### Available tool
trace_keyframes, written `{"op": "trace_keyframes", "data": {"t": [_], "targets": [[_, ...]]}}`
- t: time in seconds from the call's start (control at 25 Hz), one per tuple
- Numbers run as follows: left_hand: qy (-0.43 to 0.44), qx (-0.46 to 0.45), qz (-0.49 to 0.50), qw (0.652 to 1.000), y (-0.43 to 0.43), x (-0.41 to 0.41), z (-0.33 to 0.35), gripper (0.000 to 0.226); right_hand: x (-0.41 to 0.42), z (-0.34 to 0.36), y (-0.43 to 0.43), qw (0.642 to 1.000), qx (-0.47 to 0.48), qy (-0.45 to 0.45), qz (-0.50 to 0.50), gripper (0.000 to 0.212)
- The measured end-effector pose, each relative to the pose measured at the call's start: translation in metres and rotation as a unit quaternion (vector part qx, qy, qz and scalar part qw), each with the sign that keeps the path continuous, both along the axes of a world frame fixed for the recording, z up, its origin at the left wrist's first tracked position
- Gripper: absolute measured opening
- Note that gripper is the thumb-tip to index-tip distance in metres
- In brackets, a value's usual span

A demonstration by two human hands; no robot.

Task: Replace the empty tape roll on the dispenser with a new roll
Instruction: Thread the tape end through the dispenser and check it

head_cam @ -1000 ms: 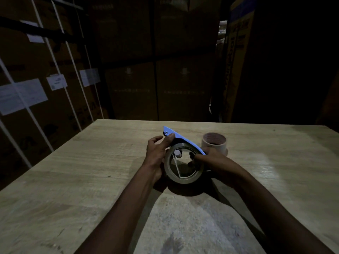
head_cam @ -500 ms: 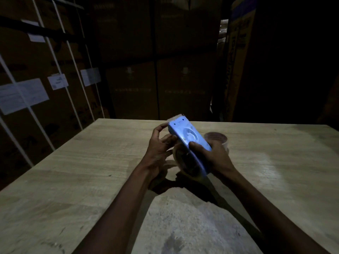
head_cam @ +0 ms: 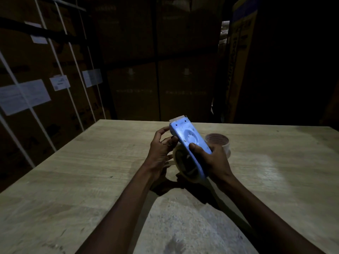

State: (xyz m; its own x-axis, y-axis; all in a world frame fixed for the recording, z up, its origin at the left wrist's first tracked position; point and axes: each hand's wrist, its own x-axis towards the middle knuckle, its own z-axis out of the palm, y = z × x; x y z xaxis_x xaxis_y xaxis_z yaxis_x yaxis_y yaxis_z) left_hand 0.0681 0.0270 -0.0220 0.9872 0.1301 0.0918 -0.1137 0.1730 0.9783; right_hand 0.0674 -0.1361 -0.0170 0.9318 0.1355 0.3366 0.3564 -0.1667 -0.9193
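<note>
Stacked boxes are looming behind the table. Right hand is gripping the dispenser; left hand, half-open at nine o'clock, should be steadying the roll while threading tape toward the blade.

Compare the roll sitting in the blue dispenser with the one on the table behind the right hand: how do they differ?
The roll in the dispenser is held up off the table, standing on edge under the blue dispenser; the cardboard core lies flat on the table, untouched. The mounted roll looks larger across, with a pale tape band; the core looks bare and pinkish. Both are open rings.
</note>
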Motion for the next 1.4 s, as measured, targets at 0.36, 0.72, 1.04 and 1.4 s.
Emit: {"op": "trace_keyframes", "data": {"t": [0.36, 0.72, 1.04, 1.4], "targets": [[-0.033, 0.085, 0.082, 0.993, 0.017, 0.004, -0.005, 0.067, -0.002, -0.001, -0.002, 0.973, -0.152, -0.124, -0.118, 0.036], [-0.006, 0.29, 0.148, 0.946, 0.045, 0.011, -0.023, 0.082, 0.009, -0.006, -0.014, 0.794, -0.48, -0.334, -0.163, 0.051], [-0.04, 0.371, 0.106, 0.922, 0.032, 0.002, -0.016, 0.089, 0.008, -0.006, -0.012, 0.765, -0.545, -0.334, -0.081, 0.041], [-0.157, 0.507, 0.238, 0.813, 0.047, 0.049, 0.032, 0.087, 0.085, 0.054, -0.017, 0.815, -0.407, -0.359, -0.206, 0.051]]}}
